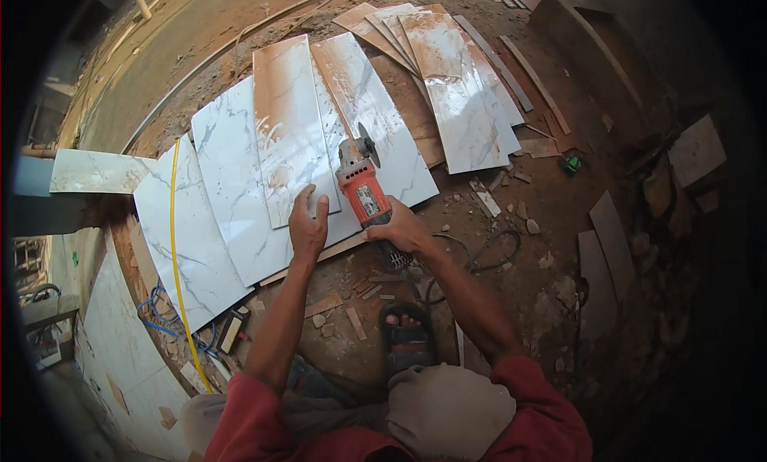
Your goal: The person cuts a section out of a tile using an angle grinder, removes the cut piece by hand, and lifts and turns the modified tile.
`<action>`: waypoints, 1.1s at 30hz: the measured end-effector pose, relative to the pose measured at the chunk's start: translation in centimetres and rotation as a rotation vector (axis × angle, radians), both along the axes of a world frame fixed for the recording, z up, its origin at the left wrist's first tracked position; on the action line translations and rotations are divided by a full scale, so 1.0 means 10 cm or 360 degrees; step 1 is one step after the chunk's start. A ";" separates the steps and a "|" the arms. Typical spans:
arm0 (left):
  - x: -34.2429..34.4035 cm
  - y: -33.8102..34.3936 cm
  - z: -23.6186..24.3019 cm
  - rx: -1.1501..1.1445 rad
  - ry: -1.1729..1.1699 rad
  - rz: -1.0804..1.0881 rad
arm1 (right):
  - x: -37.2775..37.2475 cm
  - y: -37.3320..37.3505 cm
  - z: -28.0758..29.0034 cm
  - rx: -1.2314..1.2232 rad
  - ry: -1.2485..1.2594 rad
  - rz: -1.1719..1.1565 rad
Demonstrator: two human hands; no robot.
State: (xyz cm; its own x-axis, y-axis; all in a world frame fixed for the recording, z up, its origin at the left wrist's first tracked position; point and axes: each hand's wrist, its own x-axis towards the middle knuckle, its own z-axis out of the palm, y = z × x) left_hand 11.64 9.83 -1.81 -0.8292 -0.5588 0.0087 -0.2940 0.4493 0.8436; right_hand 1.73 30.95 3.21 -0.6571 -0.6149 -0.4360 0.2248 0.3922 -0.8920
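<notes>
My right hand (397, 226) grips a red and black angle grinder (367, 198), whose guarded disc (364, 146) sits over the marble-patterned tiles. My left hand (308, 220) is open just left of the grinder, fingers apart, over the lower part of a dust-stained tile (280, 118). Overlapping white tiles (224, 182) spread across the ground, with a second stained stack (459, 94) to the upper right. A yellow strip (174, 238), possibly a tape, crosses the left tile. A black cord (471, 266) loops below the grinder.
A green object (570, 164), debris (351, 322) and offcuts (607, 262) lie on the dirt. Blue cord (156, 318) lies at the left beside larger pale slabs (128, 350). A long board (587, 46) is at the upper right. My sandalled foot (406, 334) is below the grinder.
</notes>
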 end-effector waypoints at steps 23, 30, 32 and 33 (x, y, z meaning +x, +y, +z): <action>-0.37 0.76 0.17 0.1784 0.0099 0.0053 | 0.12 -0.11 -0.37 -0.0017 -0.0051 -0.0039; -0.34 0.76 0.13 0.1773 0.0069 0.0058 | 0.14 -0.09 -0.34 0.0046 -0.0100 -0.0010; -0.33 0.75 0.11 0.1764 0.0067 0.0069 | 0.15 -0.08 -0.31 0.0060 -0.0083 -0.0010; -0.33 0.77 0.11 0.1771 0.0067 0.0051 | 0.15 -0.06 -0.32 0.0078 -0.0066 -0.0014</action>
